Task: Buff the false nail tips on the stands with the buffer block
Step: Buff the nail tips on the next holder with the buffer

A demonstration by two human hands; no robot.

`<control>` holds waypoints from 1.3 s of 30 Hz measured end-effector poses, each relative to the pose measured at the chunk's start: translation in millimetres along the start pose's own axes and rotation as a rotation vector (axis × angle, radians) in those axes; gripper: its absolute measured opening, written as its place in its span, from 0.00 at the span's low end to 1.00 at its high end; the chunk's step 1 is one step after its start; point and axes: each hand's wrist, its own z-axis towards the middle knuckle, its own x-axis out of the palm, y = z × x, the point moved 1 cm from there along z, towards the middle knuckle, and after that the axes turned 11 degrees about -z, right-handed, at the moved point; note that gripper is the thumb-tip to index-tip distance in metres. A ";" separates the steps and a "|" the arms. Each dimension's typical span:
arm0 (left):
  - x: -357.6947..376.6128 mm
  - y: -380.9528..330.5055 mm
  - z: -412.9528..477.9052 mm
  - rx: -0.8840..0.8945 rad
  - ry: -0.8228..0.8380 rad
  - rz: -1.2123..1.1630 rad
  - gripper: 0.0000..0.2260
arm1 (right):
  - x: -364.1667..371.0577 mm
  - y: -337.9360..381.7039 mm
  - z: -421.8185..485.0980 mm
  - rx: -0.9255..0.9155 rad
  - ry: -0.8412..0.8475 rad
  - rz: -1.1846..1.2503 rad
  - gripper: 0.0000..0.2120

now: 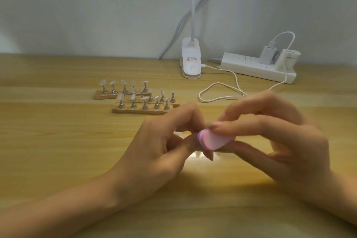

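My right hand (280,141) pinches a pink buffer block (214,140) with a purple layer, holding it just above the wooden table. My left hand (164,147) has its fingers curled against the block's left end; what they pinch is hidden behind them. Beyond the hands lie wooden strips (139,110), each carrying several metal stands with clear false nail tips (121,96). Another strip (104,96) sits further back on the left.
A white clip lamp (191,60) stands at the back by the wall. A white power strip (257,68) with two chargers lies to its right. A looped white cable (220,91) runs across the table just behind my right hand.
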 end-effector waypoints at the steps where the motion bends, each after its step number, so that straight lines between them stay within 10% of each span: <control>1: 0.1 0.6 0.2 -0.001 -0.008 0.003 0.07 | -0.3 -1.6 -0.3 0.001 0.001 -0.002 0.10; 39: -0.2 -0.6 1.3 0.009 -0.013 -0.032 0.06 | -1.0 -3.0 2.8 0.046 -0.007 -0.038 0.11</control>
